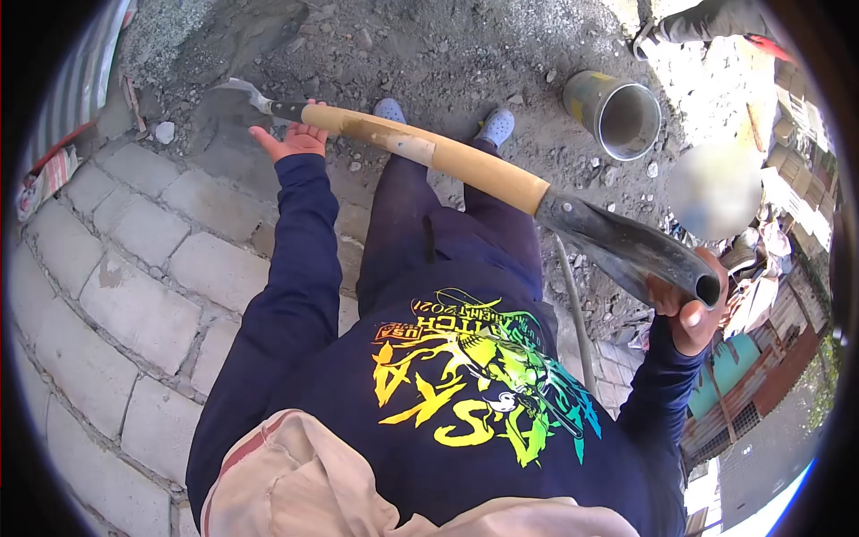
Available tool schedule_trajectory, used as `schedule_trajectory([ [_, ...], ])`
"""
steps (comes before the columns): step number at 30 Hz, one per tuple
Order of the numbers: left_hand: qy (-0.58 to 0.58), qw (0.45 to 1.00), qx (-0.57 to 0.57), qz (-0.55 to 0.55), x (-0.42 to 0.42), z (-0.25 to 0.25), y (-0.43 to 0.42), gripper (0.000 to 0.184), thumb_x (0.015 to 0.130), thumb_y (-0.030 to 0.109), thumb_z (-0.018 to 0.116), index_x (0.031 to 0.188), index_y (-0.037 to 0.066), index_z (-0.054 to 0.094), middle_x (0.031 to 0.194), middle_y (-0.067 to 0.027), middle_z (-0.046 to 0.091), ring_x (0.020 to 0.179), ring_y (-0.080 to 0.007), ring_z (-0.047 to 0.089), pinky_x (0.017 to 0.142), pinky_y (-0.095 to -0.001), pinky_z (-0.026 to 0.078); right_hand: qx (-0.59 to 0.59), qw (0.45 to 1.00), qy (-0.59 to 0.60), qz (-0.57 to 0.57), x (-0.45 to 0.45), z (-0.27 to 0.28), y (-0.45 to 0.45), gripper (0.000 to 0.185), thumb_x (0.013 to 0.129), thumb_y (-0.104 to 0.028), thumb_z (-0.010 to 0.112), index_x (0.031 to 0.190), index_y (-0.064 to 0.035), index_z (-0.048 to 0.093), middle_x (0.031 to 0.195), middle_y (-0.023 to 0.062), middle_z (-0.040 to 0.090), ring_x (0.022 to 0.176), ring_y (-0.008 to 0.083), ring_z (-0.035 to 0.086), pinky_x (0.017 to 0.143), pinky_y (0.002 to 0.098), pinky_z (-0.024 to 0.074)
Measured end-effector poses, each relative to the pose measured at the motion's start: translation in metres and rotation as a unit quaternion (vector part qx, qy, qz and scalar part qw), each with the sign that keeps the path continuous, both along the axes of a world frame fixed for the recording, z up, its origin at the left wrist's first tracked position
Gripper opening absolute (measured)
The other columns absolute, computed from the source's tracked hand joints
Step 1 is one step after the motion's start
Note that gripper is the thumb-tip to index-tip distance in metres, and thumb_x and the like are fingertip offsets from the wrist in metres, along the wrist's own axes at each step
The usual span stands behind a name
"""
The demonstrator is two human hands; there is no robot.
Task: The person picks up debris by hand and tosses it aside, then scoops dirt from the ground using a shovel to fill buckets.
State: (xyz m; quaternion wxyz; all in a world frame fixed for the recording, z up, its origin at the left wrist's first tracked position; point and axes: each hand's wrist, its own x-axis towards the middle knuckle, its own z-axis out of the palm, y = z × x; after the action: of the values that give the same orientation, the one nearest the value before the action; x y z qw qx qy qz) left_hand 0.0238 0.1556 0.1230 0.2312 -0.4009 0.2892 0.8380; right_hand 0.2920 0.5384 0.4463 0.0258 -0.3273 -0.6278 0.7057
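A shovel (488,168) with a wooden shaft and a dark metal grip end slants across in front of my body. Its blade (240,86) is at the far left, over grey sand, and partly blends with it. My left hand (300,141) is under the shaft near the blade, palm up, with the thumb stretched away and the shaft lying across the fingers. At the other end, my right hand (689,304) is wrapped round the dark hollow grip, some of its fingers hidden behind it.
A bucket (580,100) stands on the gravelly ground ahead to the right. Pale concrete blocks (143,309) form a surface on my left. A thin rod (575,313) slants beside my right leg. Another person's leg (707,22) shows at the top right. Corrugated metal (76,85) edges the left.
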Motion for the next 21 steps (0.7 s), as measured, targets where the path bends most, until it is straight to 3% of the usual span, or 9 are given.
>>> schedule_trajectory([
  [1,-0.005,1.000,-0.006,-0.005,-0.004,0.004,0.004,0.088,0.076,0.067,0.056,0.118,-0.010,0.047,0.126,-0.0210,0.052,0.116,-0.0337,0.051,0.101,-0.0496,0.039,-0.118,0.992,0.046,-0.021,0.017,-0.023,0.020,0.042,0.077,-0.041,0.069,0.069,-0.0035,0.051,0.052,0.0007,0.047,0.045,0.0123,0.046,0.048,0.0264,0.0394],
  [3,0.065,0.996,-0.043,0.049,-0.012,0.002,0.006,0.056,0.082,0.053,0.059,0.096,-0.002,0.059,0.100,-0.0149,0.064,0.096,-0.0289,0.061,0.089,-0.0463,0.048,-0.193,0.976,0.012,-0.098,0.044,-0.075,0.053,0.043,0.088,-0.045,0.052,0.069,-0.0062,0.045,0.047,-0.0002,0.040,0.040,0.0131,0.040,0.045,0.0284,0.0378],
  [4,0.066,0.995,-0.048,0.048,-0.016,-0.022,-0.002,0.056,0.082,0.053,0.059,0.096,-0.002,0.059,0.100,-0.0149,0.064,0.096,-0.0289,0.061,0.089,-0.0463,0.048,-0.193,0.976,-0.019,-0.103,0.060,-0.109,0.070,0.043,0.092,-0.042,0.043,0.068,-0.0062,0.045,0.048,0.0020,0.041,0.041,0.0139,0.041,0.045,0.0284,0.0368],
  [6,0.100,0.994,-0.023,-0.023,-0.021,-0.092,-0.024,0.031,0.088,0.035,0.058,0.069,0.010,0.052,0.067,-0.0017,0.058,0.063,-0.0172,0.058,0.066,-0.0386,0.053,-0.140,0.978,-0.095,-0.123,0.083,-0.181,0.093,0.034,0.088,-0.036,0.052,0.071,-0.0061,0.048,0.052,0.0029,0.043,0.045,0.0147,0.044,0.047,0.0293,0.0395],
  [8,0.031,0.997,-0.077,-0.002,-0.002,-0.120,0.034,0.030,0.088,0.023,0.059,0.063,0.014,0.045,0.057,0.0023,0.047,0.050,-0.0126,0.047,0.053,-0.0351,0.048,-0.092,0.979,-0.140,-0.120,0.110,-0.245,0.107,0.031,0.087,-0.033,0.055,0.072,-0.0062,0.050,0.053,0.0027,0.044,0.046,0.0149,0.044,0.048,0.0297,0.0404],
  [10,-0.078,0.988,-0.131,-0.038,0.024,-0.200,0.075,0.032,0.087,0.023,0.059,0.060,0.014,0.044,0.055,0.0016,0.046,0.050,-0.0147,0.048,0.051,-0.0355,0.046,-0.137,0.906,-0.238,-0.321,0.151,-0.288,0.118,0.026,0.082,-0.030,0.062,0.074,-0.0080,0.051,0.053,0.0014,0.043,0.045,0.0142,0.044,0.046,0.0292,0.0401],
  [14,-0.170,0.974,-0.108,-0.105,0.138,-0.301,0.211,0.028,0.083,0.024,0.065,0.068,0.013,0.044,0.057,-0.0025,0.046,0.050,-0.0167,0.048,0.047,-0.0349,0.045,0.005,0.782,-0.402,-0.475,0.230,-0.281,0.136,0.029,0.079,-0.036,0.066,0.070,-0.0143,0.050,0.049,-0.0028,0.038,0.041,0.0107,0.039,0.041,0.0267,0.0323],
  [18,-0.327,0.933,-0.038,-0.144,0.253,-0.326,0.343,0.030,0.075,0.023,0.073,0.069,0.009,0.046,0.058,-0.0053,0.047,0.045,-0.0203,0.049,0.044,-0.0382,0.045,0.071,0.715,-0.429,-0.547,0.323,-0.210,0.166,0.032,0.078,-0.040,0.064,0.067,-0.0116,0.052,0.049,-0.0034,0.038,0.040,0.0101,0.038,0.039,0.0251,0.0316],
  [21,-0.357,0.919,0.029,-0.165,0.292,-0.344,0.389,0.026,0.072,0.015,0.074,0.072,0.007,0.049,0.059,-0.0063,0.047,0.043,-0.0207,0.048,0.040,-0.0408,0.045,0.206,0.652,-0.442,-0.581,0.303,-0.204,0.177,0.035,0.078,-0.042,0.062,0.066,-0.0101,0.054,0.047,-0.0024,0.037,0.039,0.0104,0.036,0.038,0.0253,0.0306],
])
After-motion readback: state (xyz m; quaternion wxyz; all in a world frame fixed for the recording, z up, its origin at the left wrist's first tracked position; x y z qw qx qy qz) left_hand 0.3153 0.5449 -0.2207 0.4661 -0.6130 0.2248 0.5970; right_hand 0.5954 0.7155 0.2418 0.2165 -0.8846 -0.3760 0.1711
